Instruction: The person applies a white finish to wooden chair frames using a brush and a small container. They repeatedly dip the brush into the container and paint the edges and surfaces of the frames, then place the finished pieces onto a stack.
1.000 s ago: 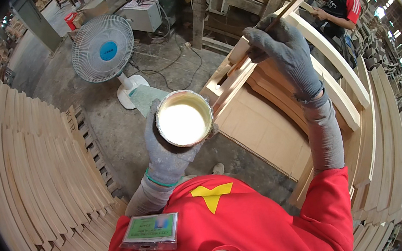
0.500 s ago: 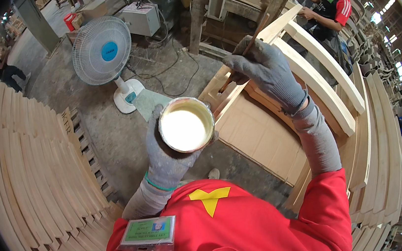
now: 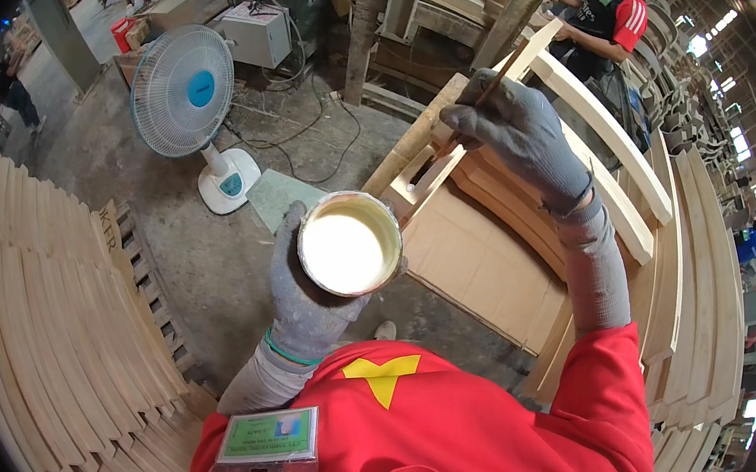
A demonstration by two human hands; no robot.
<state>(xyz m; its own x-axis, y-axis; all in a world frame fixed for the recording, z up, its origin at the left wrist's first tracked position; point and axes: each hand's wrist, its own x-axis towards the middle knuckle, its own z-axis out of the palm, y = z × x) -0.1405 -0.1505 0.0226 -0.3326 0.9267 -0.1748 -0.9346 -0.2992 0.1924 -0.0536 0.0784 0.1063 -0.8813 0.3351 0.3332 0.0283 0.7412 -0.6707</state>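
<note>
My left hand (image 3: 294, 278), in a grey glove, is wrapped around a round tub (image 3: 395, 234) of white liquid and keeps it upright in front of my chest. My gloved right hand (image 3: 525, 131) pinches a thin brown stick (image 3: 494, 89), slanting down to the left; its lower end is near a pale wooden piece (image 3: 437, 183) with a slot cut in it. I cannot make out what kind of tip the stick has. Behind the tub lies a flat pale-green sheet (image 3: 276, 196); whether my left hand touches it is unclear.
Stacked curved wooden parts (image 3: 60, 309) fill the left side. A standing fan (image 3: 184, 90) is ahead, with cables (image 3: 292, 138) on the floor. Cardboard (image 3: 483, 261) lies below the slotted wood. Curved wooden rails (image 3: 605, 140) rise at right, with a co-worker (image 3: 610, 18) beyond.
My right hand and the stick have moved slightly right and down in view, and the stick's lower end has come away from the slot. The tub stays in my left hand.
</note>
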